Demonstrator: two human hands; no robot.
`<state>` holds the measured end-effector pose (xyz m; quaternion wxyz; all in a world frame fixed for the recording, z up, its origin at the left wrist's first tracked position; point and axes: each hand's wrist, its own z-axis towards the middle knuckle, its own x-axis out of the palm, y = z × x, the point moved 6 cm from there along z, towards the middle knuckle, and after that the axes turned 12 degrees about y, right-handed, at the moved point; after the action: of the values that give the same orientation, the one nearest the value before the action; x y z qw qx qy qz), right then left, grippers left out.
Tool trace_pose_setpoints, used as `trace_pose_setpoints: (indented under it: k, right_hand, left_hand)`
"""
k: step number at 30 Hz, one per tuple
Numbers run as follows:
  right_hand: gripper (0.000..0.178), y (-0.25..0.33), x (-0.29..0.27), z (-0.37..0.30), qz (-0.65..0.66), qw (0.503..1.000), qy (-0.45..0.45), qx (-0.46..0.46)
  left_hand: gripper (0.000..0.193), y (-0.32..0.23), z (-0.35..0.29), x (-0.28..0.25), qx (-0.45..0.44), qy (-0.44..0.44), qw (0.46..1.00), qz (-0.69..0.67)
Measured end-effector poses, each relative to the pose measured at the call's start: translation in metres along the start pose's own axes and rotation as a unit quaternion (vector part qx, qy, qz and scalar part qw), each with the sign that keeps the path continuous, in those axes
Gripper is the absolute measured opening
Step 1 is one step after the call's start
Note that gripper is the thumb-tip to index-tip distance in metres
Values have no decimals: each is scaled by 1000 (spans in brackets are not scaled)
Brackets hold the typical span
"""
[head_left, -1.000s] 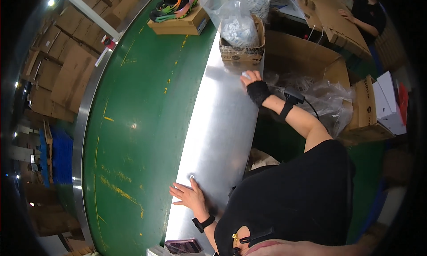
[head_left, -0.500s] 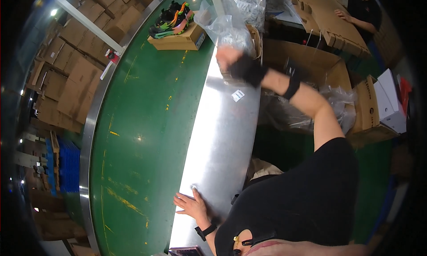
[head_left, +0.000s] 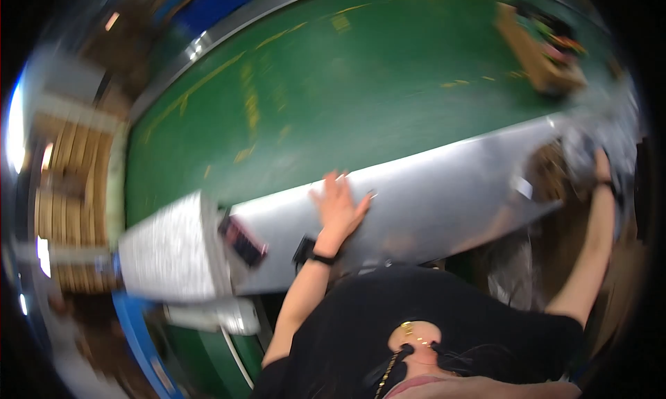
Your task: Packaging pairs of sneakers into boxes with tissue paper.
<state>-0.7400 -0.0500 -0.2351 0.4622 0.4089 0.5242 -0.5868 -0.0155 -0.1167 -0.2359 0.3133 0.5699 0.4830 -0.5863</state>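
Note:
My left hand (head_left: pixel 338 208) rests on the bare metal ledge (head_left: pixel 430 191), its fingers stretched out and spread, holding nothing. At the far right, my right hand (head_left: pixel 602 165) reaches in among crumpled clear plastic bags (head_left: pixel 579 149) beside a brown cardboard box (head_left: pixel 548 167). Blur and the plastic hide the fingers of that hand, so its grip does not show. Close to the box, a small white label (head_left: pixel 522 187) lies on the metal. A dark phone-like device with a pinkish edge (head_left: pixel 243 241) sits left of my left hand.
Beyond the ledge runs a green conveyor belt (head_left: pixel 333 101) with yellow marks. Colourful shoes (head_left: pixel 555 42) sit on a cardboard box (head_left: pixel 524 49) at far right. A white stack of sheets (head_left: pixel 170 246) stands at the ledge's left end, near a blue frame (head_left: pixel 149 350).
The view has swung to the left, bringing the white stack into sight. My right hand, formerly raised and blurred over the ledge's far end, is now among the plastic bags. My left hand stays on the metal.

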Motion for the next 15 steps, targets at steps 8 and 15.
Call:
trace_pose_setpoints:
  k: [8, 15]
  right_hand:
    - [37, 185, 74, 241, 98, 965, -10, -242]
    - [38, 191, 66, 254, 113, 957, -2, -268]
  left_hand:
    - [76, 10, -2, 8, 4, -38, 999, -13]
    - [76, 7, -4, 8, 0, -40, 999, -12]
